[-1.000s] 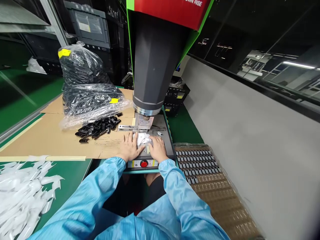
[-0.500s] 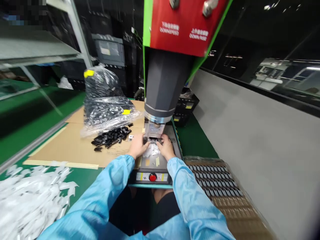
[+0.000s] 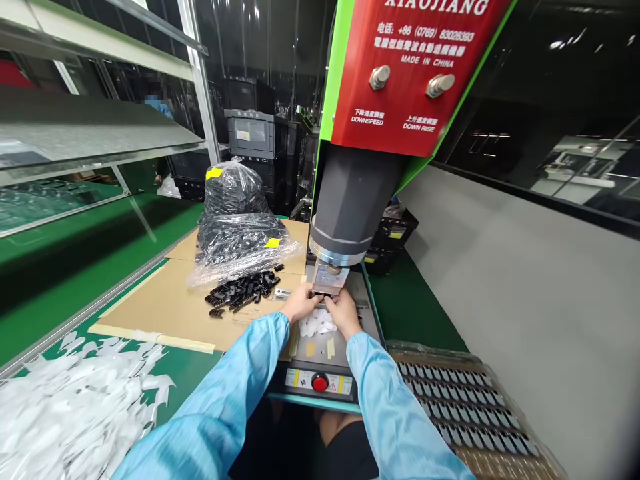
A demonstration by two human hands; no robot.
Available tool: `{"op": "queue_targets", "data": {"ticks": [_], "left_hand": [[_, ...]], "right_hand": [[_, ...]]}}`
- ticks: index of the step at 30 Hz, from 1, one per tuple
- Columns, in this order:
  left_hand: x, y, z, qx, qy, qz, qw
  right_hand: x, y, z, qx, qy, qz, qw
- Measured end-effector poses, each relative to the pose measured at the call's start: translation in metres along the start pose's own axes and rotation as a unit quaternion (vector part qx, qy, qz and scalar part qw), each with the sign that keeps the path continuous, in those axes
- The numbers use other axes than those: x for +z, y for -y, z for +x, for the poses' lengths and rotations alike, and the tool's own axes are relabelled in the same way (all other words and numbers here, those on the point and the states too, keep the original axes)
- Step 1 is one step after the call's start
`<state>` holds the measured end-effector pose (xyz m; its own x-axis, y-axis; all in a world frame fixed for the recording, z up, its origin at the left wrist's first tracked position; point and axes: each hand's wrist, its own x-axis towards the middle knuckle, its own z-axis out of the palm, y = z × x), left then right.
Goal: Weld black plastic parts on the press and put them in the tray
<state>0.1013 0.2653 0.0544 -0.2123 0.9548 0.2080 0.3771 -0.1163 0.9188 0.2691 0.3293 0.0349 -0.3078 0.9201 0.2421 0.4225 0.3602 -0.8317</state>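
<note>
My left hand [image 3: 301, 303] and my right hand [image 3: 344, 313] meet beneath the metal head [image 3: 330, 275] of a press machine. The fingers of both are closed at a small black plastic part [image 3: 325, 296], largely covered by fingertips and the head. Below it, white film pieces [image 3: 318, 323] lie on the grey machine base [image 3: 345, 353]. Left of my left hand, a small metal piece [image 3: 283, 293] rests beside a pile of black plastic parts [image 3: 243, 292] on cardboard.
A red button [image 3: 319, 382] faces me at the base's front. Clear bags of black parts [image 3: 240, 233] stand behind the pile. White film scraps [image 3: 80, 407] heap at left; a tray of grey parts [image 3: 465, 400] lies right. The red-green press housing [image 3: 395, 87] looms above.
My view has swung left and up, so the scene sits lower and farther right. Both hands stay under the press head, fingers drawn closer together around the small black part.
</note>
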Motion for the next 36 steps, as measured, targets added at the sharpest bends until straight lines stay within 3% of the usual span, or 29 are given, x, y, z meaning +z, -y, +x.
{"op": "queue_targets", "data": {"ticks": [4,10,13,17,22,31,34,36], "left_hand": [[0.005,0.004,-0.029,-0.042,-0.027,-0.061,0.997],[0.03,0.008,-0.126,-0.082,-0.022,-0.232,0.969],[0.036,0.003,-0.163,-0.09,-0.023,-0.295,0.951],[0.039,0.0,-0.194,-0.115,-0.027,-0.302,0.946],[0.038,-0.002,-0.21,-0.125,-0.031,-0.319,0.939],[0.035,-0.009,-0.213,-0.139,-0.026,-0.339,0.93],[0.031,-0.012,-0.213,-0.156,-0.032,-0.381,0.911],[0.026,-0.013,-0.213,-0.183,-0.021,-0.436,0.881]], "right_hand": [[-0.007,-0.005,-0.031,0.011,-0.019,0.126,0.992],[-0.006,0.005,-0.133,0.03,0.006,0.263,0.964],[-0.001,0.017,-0.172,0.03,0.01,0.283,0.959],[0.0,0.022,-0.201,0.034,0.003,0.274,0.961],[0.0,0.019,-0.214,0.026,0.007,0.275,0.961],[0.002,0.024,-0.221,0.033,0.004,0.297,0.954],[0.0,0.03,-0.221,0.06,-0.002,0.351,0.934],[-0.003,0.033,-0.221,0.089,-0.015,0.388,0.917]]}}
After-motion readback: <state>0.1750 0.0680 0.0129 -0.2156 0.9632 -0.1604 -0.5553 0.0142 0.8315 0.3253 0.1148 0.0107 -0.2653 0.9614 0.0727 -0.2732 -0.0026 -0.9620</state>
